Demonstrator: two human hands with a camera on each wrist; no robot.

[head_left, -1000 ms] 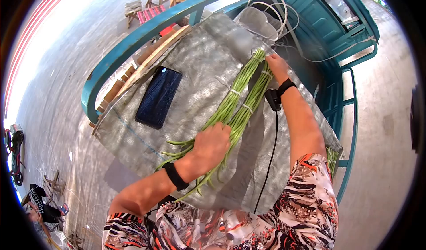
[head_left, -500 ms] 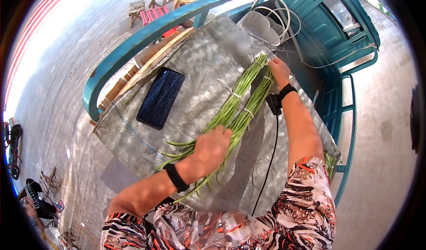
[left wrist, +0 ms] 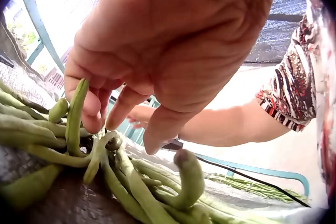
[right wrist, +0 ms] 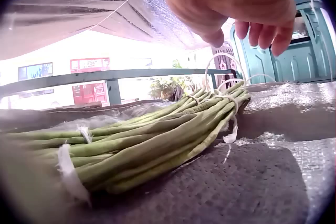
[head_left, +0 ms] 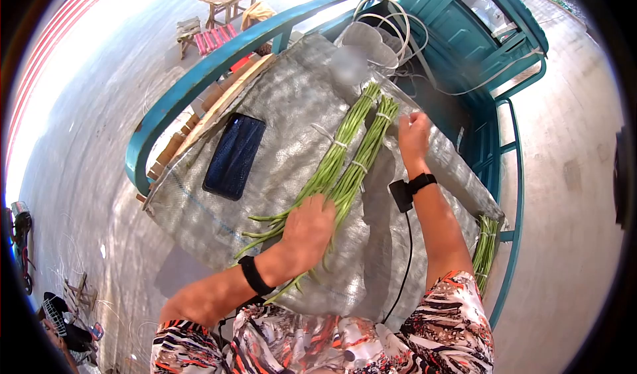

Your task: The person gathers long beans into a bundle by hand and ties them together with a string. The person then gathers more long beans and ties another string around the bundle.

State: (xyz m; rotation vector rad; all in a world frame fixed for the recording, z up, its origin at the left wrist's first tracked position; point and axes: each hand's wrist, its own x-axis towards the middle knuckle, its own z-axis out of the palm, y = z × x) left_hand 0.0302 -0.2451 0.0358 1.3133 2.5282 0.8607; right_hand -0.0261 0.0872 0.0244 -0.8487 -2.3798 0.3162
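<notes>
Two bean bundles (head_left: pixel 345 158) lay side by side across the middle of the grey woven sheet (head_left: pixel 285 89), running from its near edge toward its far corner. The left hand (head_left: pixel 310 228) rested on the untied tail ends at the sheet's near side. Its fingers were loosely bent and pressed down on the beans, not wrapped round them (in the wrist view the fingertips (left wrist: pixel 157 132) sat among the bean tips). The right hand (head_left: pixel 413 134) hovered just beside the bundles' far end, toward the sheet's right edge, with fingers slack, a little spread and holding nothing. White ties (head_left: pixel 359 165) ringed each bundle at several spots. A dark phone (head_left: pixel 233 156) lay on the sheet's left part, well apart from the beans. Some loose beans (head_left: pixel 484 248) hung below the sheet's right edge. A teal rail (head_left: pixel 199 75) ran along the sheet's left side.

Risks, as a judgement:
- The tails fanned out past the last tie, so hard pressing or dragging there could snap or splay them.
- With only one hand in contact, a push could roll the bundles apart or skid them over the slick weave toward the sheet's sagging right edge.
- A tie could slip off the thin ends.
</notes>
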